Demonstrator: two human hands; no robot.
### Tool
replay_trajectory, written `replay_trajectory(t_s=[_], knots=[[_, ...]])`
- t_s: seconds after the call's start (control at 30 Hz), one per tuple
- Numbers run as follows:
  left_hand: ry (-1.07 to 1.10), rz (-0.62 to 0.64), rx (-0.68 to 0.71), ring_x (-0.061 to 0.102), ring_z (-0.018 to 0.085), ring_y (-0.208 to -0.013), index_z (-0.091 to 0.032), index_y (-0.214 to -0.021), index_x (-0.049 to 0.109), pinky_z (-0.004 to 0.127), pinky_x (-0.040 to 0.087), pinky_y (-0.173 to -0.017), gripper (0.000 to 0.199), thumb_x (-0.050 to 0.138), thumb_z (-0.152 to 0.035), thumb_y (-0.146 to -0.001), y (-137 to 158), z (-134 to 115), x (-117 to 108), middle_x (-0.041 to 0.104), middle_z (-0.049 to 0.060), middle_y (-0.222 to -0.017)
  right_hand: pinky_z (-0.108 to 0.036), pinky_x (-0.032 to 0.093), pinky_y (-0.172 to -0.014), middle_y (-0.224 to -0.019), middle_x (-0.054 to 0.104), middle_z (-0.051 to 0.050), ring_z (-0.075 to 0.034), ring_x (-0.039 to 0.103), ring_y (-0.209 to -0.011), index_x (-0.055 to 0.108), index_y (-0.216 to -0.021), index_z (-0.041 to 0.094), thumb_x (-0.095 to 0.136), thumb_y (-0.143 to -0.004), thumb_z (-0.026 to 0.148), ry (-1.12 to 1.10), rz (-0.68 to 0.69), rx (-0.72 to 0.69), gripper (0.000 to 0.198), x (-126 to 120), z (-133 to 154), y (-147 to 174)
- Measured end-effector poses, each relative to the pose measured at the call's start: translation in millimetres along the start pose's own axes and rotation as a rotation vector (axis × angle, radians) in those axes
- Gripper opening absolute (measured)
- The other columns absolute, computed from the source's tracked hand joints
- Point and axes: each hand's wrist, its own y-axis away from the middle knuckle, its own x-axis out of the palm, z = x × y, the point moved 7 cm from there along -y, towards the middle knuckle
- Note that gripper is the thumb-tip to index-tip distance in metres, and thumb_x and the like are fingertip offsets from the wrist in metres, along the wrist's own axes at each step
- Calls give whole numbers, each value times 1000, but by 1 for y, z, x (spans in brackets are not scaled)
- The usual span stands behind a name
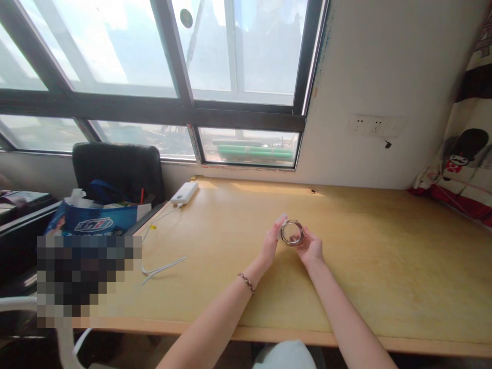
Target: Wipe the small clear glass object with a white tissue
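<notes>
So both hands are out over the middle of the table (384, 266), wrapped around a small clear glass jar (292, 233), or a short tumbler, hard to say from where I'm standing. The right hand (310, 247) cups it from the near side and seems to be carrying the weight. The left hand (271, 241) is pressed against its left side, fingers closed around it, with something small and pale at the fingertips (283, 218). Could be a scrap of tissue or a lid, too tiny to call. The jar's mouth is tipped up toward the person, and it looks to be just above the wood or barely touching it. I can't tell which.

If I had to guess, this is the handling or turning-over stage: jar gripped in both hands, being looked at or rubbed. Whatever follows, the right hand needs to stay firm since glass is slick, and the left would be the one to shift around the rim.

There's a braided bracelet (246, 282) on the left wrist. Off to the left edge of the table sits a white power bank (184, 193) with a white cable (163, 267) trailing toward the front, well apart from the hands. Beyond that there's a black chair (117, 166) with a blue and white bag (92, 220) piled against it, and a wall socket (369, 125) up on the right under the window (154, 51).
</notes>
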Motion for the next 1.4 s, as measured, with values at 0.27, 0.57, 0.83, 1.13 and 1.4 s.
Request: replay_trajectory(t_s=[0.27,0.57,0.83,1.13,1.4], knots=[[-265,136,135,38,20,-115,-15,-105,56,42,23,-100,48,20,-40,-85,8,-28,16,48,8,-119,-16,31,-33,-53,55,5,-7,44,-39,54,-84,17,60,-62,20,228,-26,-238,22,5,14,8],[-645,288,398,31,20,-119,-19,-115,46,43,22,-100,37,27,-29,-85,25,-46,39,41,7,-126,-17,33,-36,-48,50,7,-6,44,-39,52,-76,17,59,-65,23,226,-11,-298,15,7,12,10],[-944,523,537,36,20,-116,-14,-112,49,42,23,-100,35,30,-25,-84,45,-47,70,50,11,-116,-35,46,-66,-66,63,-3,-19,60,-67,53,-72,17,41,-73,45,-8,5,-58,31,-2,9,4],[-942,431,580,23,22,-123,-16,-120,38,45,26,-99,38,31,-21,-84,46,-50,66,37,11,-128,-30,45,-55,-54,61,-1,-16,58,-54,54,-59,20,41,-71,36,-101,-109,-138,24,-27,21,-8],[-729,280,457,20,22,-124,-16,-128,25,43,23,-101,45,30,-23,-84,38,-40,49,22,11,-135,-31,45,-50,-50,56,-1,-16,55,-51,54,-57,21,43,-68,31,75,30,-182,18,-10,21,-7]])
